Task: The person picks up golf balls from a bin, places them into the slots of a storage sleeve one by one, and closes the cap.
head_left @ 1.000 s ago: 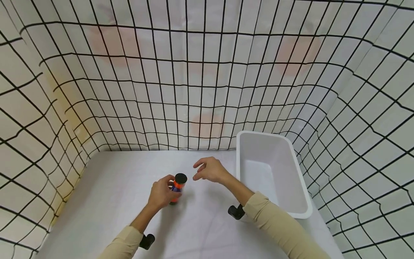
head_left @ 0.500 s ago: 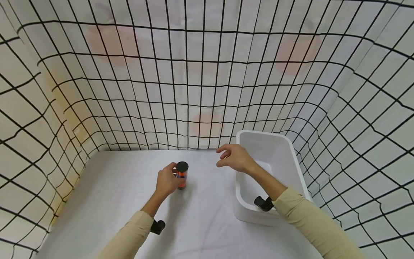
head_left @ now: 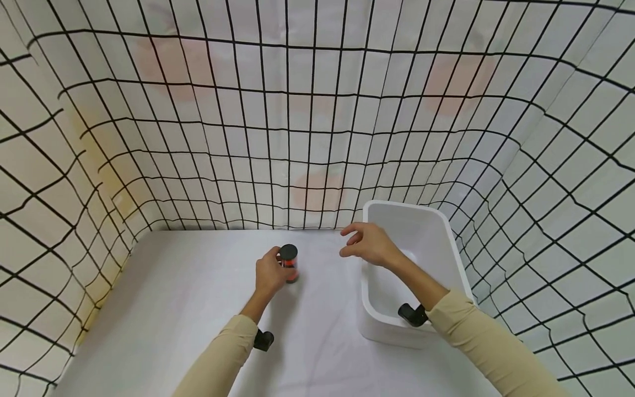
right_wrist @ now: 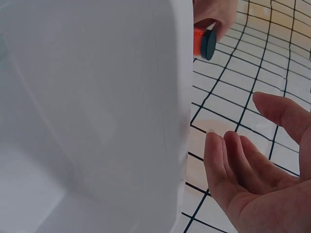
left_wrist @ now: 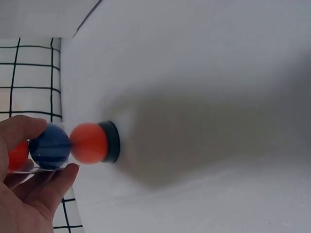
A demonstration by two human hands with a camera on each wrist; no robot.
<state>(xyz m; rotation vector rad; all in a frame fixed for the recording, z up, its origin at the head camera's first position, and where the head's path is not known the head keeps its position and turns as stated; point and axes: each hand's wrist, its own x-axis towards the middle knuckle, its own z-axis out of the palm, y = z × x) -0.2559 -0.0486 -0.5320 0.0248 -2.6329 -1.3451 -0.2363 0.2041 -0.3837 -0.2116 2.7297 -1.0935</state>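
My left hand (head_left: 270, 272) grips a clear tube of balls (head_left: 289, 252) with dark caps, holding it upright close over the white table. In the left wrist view, red, blue and orange balls show through the tube (left_wrist: 89, 143), with the thumb and fingers around its blue part. My right hand (head_left: 369, 245) hangs over the left rim of a white plastic bin (head_left: 367, 286), fingers relaxed and holding nothing. The right wrist view shows the same hand (right_wrist: 257, 179) beside the bin wall (right_wrist: 180, 97), thumb and fingers apart.
Black wire mesh (head_left: 317, 132) backed by white cloth encloses the back and both sides. The white table (head_left: 188, 309) spreads left of the bin and in front of it. A small dark wrist camera (head_left: 264, 340) hangs under the left sleeve.
The left hand has carried the tube of balls farther away and to the right. My right hand has moved away from the tube, rightward and up to the bin's rim.
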